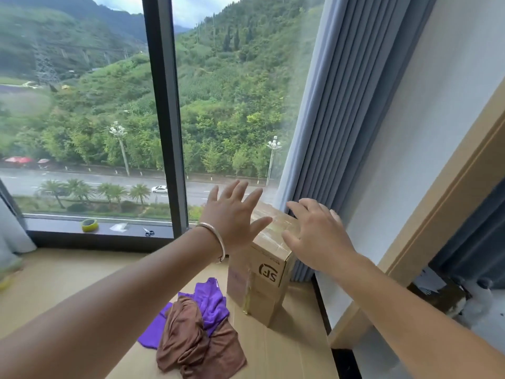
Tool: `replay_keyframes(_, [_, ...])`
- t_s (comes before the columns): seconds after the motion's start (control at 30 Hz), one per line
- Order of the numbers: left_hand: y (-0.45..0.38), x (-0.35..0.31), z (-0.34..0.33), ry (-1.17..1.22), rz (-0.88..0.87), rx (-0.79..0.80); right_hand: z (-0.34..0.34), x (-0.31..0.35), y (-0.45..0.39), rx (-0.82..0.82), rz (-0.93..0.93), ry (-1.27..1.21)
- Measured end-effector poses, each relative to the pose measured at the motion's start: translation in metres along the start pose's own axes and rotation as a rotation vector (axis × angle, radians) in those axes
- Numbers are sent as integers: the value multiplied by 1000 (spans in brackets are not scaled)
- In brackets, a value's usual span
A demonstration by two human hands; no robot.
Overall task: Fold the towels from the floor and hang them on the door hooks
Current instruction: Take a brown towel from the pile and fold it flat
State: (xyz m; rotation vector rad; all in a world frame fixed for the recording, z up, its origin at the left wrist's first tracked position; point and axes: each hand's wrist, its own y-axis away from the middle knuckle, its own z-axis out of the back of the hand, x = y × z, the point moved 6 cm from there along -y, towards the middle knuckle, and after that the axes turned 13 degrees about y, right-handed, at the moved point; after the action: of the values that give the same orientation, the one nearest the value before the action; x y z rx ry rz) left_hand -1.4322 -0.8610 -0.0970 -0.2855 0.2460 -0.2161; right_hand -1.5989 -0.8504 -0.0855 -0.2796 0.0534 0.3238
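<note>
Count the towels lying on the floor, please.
2: a brown towel crumpled in front, and a purple towel partly under it, beside the cardboard box. More may be hidden underneath.

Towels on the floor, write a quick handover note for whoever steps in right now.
Left hand: open, fingers spread, holding nothing.
Right hand: open, over the top of the cardboard box.
Brown towel lies crumpled on the purple towel, both on the floor beside the box.
Done: nothing folded.
Left: fold both, hang them on the door hooks, which are not in view.
</note>
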Motion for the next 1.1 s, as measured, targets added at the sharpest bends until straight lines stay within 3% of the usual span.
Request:
replay_keyframes(0.57, [5, 191, -136, 28, 391, 175, -191, 125, -131, 271, 325, -110])
replay_keyframes(0.83, [59, 282, -238, 25, 668, 262, -343, 177, -158, 365, 437, -213])
replay_keyframes(1.1, [136, 346, -429, 150, 811, 326, -553, 217, -113, 471, 530, -163])
